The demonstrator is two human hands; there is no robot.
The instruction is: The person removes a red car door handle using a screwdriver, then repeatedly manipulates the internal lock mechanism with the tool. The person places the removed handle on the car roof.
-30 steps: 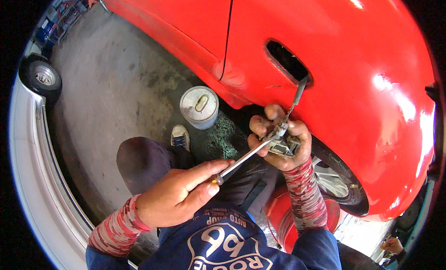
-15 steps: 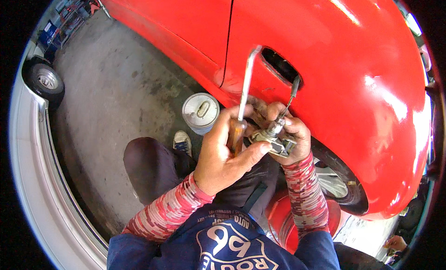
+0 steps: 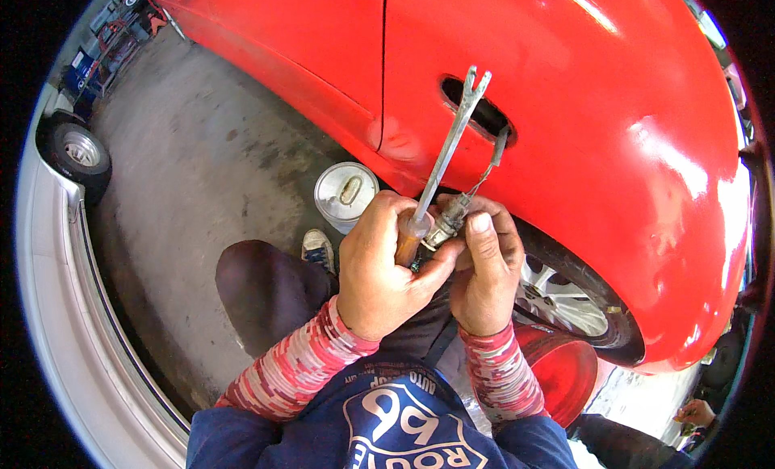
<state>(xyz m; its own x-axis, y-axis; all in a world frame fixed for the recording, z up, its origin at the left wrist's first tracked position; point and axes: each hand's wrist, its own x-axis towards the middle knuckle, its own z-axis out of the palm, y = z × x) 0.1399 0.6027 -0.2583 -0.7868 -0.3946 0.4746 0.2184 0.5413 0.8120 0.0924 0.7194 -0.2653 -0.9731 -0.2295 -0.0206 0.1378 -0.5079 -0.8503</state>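
Note:
My left hand [image 3: 375,263] is wrapped round the amber handle of a fork-tipped pry tool [image 3: 446,158], whose metal shaft points up and away. Its thumb reaches across to a small side lamp with its bulb socket [image 3: 450,220], held between both hands. My right hand [image 3: 488,267] grips the socket from the right, thumb upright along it; part of the lamp is hidden by my fingers. A thin wire with a grey sleeve [image 3: 500,146] runs from the socket into an oval opening [image 3: 454,90] in the red car's fender [image 3: 581,138].
Below the fender sits the car's wheel [image 3: 557,303], with a red bucket [image 3: 557,376] beside it. A round lidded can [image 3: 327,196] stands on the concrete floor near my shoe [image 3: 317,247]. A pale vehicle [image 3: 52,283] lines the left side. Another person's hand [image 3: 696,412] shows at lower right.
The lamp has been turned over between my hands, so the socket now faces up toward the opening. The pry tool has rotated, showing its forked tip. My right hand has shifted lower and left.

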